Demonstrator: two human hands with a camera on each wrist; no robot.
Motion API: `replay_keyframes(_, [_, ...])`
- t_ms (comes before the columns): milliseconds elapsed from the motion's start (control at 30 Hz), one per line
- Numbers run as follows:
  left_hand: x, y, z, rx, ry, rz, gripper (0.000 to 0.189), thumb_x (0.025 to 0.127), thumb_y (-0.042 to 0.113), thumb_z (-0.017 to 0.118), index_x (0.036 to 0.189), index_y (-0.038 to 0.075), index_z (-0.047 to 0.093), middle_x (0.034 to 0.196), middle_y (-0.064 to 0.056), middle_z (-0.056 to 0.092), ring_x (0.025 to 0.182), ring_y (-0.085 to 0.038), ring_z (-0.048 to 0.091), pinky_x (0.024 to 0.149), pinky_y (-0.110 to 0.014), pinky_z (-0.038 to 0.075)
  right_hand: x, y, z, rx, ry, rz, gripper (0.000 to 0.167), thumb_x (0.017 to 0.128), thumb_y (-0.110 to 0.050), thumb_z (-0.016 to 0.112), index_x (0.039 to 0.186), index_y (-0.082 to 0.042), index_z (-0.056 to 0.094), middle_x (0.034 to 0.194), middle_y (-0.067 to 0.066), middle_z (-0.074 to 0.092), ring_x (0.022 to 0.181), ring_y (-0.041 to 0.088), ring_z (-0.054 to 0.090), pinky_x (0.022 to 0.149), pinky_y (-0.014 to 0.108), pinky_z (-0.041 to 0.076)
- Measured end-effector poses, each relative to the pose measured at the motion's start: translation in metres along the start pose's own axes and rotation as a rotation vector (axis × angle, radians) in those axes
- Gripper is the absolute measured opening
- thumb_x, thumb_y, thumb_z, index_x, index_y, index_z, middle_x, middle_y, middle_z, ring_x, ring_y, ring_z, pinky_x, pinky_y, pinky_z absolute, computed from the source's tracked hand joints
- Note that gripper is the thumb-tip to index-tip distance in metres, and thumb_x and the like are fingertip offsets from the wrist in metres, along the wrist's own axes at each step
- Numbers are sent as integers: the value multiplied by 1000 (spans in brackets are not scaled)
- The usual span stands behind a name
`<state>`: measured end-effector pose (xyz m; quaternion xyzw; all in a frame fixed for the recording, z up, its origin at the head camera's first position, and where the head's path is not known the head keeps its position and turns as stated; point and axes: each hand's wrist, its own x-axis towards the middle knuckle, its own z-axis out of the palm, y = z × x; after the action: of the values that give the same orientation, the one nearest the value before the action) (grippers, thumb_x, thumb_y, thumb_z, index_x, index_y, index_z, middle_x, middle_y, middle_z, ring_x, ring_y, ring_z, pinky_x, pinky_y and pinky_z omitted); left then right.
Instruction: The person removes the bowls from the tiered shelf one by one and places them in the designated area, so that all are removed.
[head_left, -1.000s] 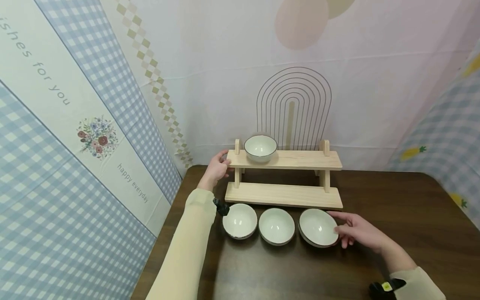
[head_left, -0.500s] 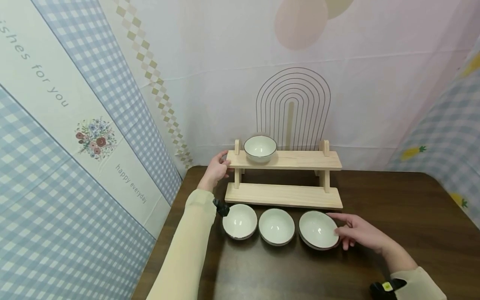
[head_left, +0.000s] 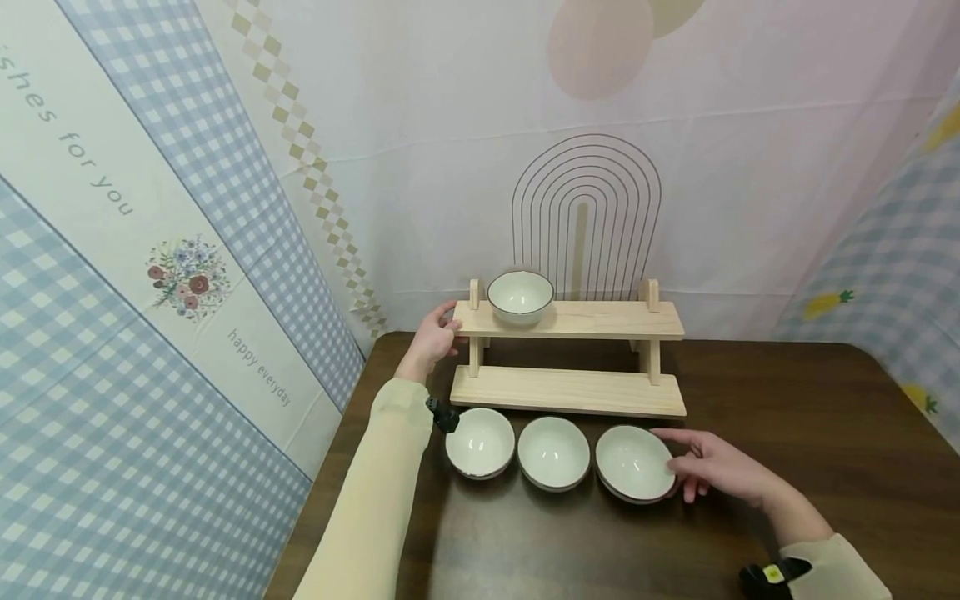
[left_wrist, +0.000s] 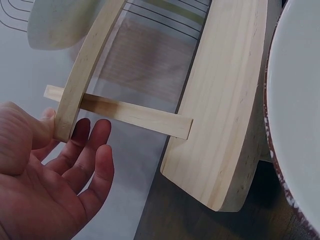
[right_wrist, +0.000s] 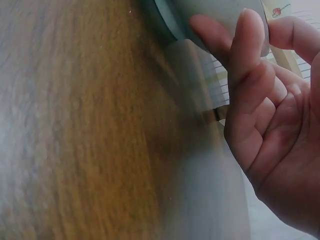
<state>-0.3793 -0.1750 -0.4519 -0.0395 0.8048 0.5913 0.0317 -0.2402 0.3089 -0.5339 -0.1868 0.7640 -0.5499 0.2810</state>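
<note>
My left hand grips the left end of the upper board of a two-tier wooden shelf. In the left wrist view the thumb lies on one side of that board and the curled fingers on the other. My right hand holds the rightmost white bowl by its right side, thumb at the dark rim. Seen from the right wrist, fingertips touch the outer wall of this bowl. Left of it in the row stand a middle bowl and a left bowl.
Another white bowl sits on the left part of the upper board. The row of bowls stands just in front of the lower board on a dark wooden table. A printed cloth hangs right behind the shelf.
The rightmost bowl has shifted slightly toward me, its near side now a little lower in the head view, with my right hand still on it. The left hand and shelf stay put.
</note>
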Motion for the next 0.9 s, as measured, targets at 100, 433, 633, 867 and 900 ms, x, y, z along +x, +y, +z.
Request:
replay_keyframes(100, [0,0,0,-10,-2,-4,57,115,15,49,170,18,33,146,-23,56,123,-45,65,101,-65,50,-1,-1,1,-18,-9,-3,71,109,-14,60,162,15,24,83,24,76,65,28,73,58,37,59])
replay_keyframes(433, [0,0,0,-10,6,-12,55,115,16,51,168,19,38,146,-22,57,118,-41,68,93,-56,55,-1,-5,1,-34,-43,26,73,111,-20,58,164,13,19,91,23,76,75,32,75,66,37,59])
replay_keyframes(633, [-1,0,-2,-8,10,-16,54,114,16,51,167,18,39,146,-21,58,116,-39,69,91,-55,56,-2,-3,1,0,-50,38,72,112,-21,56,165,11,18,93,25,75,78,31,75,68,37,60])
replay_keyframes(867, [-1,1,-2,9,8,-12,55,114,17,52,167,17,39,145,-20,60,113,-37,70,80,-43,57,-3,2,0,38,-52,61,71,113,-22,54,167,8,17,96,23,75,83,31,74,70,38,60])
replay_keyframes(900, [-1,2,-2,10,9,-12,55,114,17,52,167,17,39,145,-20,60,113,-36,70,78,-41,56,-2,2,0,38,-51,65,71,113,-22,54,167,7,17,96,23,75,83,32,74,71,38,60])
